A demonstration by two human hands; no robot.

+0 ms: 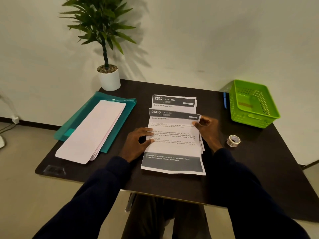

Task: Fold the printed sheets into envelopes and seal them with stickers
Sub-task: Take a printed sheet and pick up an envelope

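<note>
plant in white pot: beyond left grip, on worktop far corner | teal folder: flat, left of left grip | green basket: beyond right grip, to its right, at worktop edge | blue pen: just beside basket's left wall

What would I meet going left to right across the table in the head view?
teal folder → printed sheets → blue pen → green basket. The tape roll is left out because it sits level with the basket's left edge.
</note>
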